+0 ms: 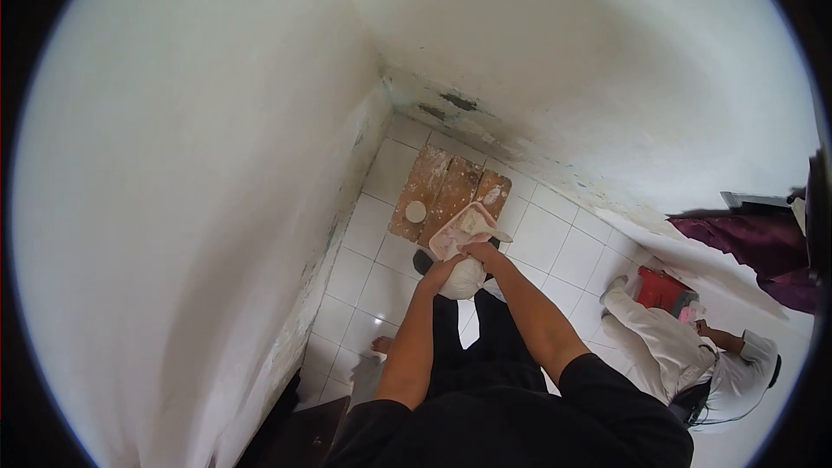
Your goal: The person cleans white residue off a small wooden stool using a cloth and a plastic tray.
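Observation:
A white bag (pixel 464 282) with a rounded, filled body is gripped by both my hands, in front of my legs. My left hand (pixel 440 272) closes on its left side, and my right hand (pixel 482 252) closes on the upper right. The bag's upper part reaches over a pale pink tub (pixel 436 243), which has whitish material inside. Under the tub is a low wooden platform (pixel 432 175) of planks spotted with white. A round white disc (pixel 416 211) lies on its left side. My fingertips are too small to make out.
White walls meet in a corner behind the platform, with peeling paint (pixel 459 102) low down. White tiles (pixel 542 234) cover the floor. At right, a person in white (pixel 663 342) bends near a red container (pixel 661 290). Purple cloth (pixel 745 243) hangs above. A bare foot (pixel 381 344) shows at lower left.

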`<state>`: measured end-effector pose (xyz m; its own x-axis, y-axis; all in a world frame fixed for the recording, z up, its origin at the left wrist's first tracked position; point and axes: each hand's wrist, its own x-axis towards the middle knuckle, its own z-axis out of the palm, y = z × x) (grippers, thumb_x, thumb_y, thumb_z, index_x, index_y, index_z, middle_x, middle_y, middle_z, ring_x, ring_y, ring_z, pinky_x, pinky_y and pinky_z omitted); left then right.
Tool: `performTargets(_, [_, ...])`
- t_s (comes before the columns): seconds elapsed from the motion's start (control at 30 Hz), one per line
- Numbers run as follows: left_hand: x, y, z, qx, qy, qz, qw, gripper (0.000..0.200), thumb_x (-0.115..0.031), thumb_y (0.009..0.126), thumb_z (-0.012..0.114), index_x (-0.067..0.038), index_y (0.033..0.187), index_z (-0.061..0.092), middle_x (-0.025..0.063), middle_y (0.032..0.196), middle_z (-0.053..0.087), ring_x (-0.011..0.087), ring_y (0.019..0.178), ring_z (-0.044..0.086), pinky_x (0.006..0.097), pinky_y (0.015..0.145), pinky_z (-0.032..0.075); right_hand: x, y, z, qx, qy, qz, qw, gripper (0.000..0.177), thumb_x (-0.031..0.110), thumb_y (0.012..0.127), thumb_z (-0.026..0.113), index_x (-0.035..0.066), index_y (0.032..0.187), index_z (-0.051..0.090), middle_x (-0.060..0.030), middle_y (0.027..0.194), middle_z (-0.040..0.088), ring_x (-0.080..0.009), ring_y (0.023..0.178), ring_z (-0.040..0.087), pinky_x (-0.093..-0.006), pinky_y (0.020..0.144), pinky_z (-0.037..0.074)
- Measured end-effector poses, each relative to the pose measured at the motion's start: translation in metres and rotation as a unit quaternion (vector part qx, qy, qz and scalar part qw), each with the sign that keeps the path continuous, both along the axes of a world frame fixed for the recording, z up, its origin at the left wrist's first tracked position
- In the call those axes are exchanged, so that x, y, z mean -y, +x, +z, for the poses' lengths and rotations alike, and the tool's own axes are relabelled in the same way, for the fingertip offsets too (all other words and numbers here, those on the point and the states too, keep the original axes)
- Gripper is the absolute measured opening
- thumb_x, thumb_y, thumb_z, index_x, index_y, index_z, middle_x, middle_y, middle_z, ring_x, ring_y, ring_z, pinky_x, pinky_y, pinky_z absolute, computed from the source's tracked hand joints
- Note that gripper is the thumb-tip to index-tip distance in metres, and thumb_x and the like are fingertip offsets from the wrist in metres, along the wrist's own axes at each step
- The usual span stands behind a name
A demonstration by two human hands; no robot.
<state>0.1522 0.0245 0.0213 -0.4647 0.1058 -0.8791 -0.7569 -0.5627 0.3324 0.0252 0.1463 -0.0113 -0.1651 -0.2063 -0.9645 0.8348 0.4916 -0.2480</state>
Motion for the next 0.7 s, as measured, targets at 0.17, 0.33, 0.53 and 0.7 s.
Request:
performTargets(0.17, [-0.004,0.0,0.0,0.007,-0.013,0.021,1.0,0.074,-0.053,0.09,0.071,0.008,0.131,0.059,0.0154,0.117,0.069,0.024,0.097,0.07,0.0347,0.084,0.055,-0.009,0.0,-0.023,0.023,-0.048,0.026,0.998,0.025,0.022,0.086,0.081,0.002,0.094,0.068,-0.0133,0.096,0.07,-0.0256,0.085,0.071,-0.0425,0.075,0.061])
performTargets(0.33, [0.001,-0.008,0.021,0.015,0.005,0.034,0.999,0.071,-0.046,0.093,0.069,0.007,0.138,0.055,0.0162,0.121,0.068,0.025,0.101,0.069,0.0352,0.086,0.054,-0.004,-0.009,0.0,0.137,-0.044,-0.029,0.989,0.03,0.024,0.088,0.08,0.0,0.103,0.069,-0.0151,0.103,0.072,-0.0265,0.09,0.073,-0.0422,0.078,0.062])
performTargets(0.53, [-0.006,0.002,-0.008,0.019,-0.02,0.037,0.999,0.07,-0.046,0.093,0.068,0.008,0.136,0.058,0.0171,0.121,0.068,0.0262,0.103,0.068,0.0361,0.088,0.053,-0.001,-0.004,-0.012,0.096,-0.026,-0.008,0.995,0.032,0.022,0.089,0.079,-0.004,0.106,0.068,-0.0156,0.1,0.072,-0.0256,0.084,0.073,-0.0404,0.074,0.062])
performTargets(0.7, [-0.003,0.006,-0.006,0.033,-0.077,0.019,0.996,0.069,-0.046,0.093,0.067,0.009,0.134,0.059,0.0192,0.122,0.067,0.0281,0.104,0.068,0.0374,0.089,0.052,0.0,0.005,-0.027,0.041,-0.004,-0.012,0.999,0.03,0.019,0.089,0.078,-0.006,0.104,0.069,-0.0148,0.098,0.071,-0.0242,0.082,0.073,-0.0397,0.07,0.061])
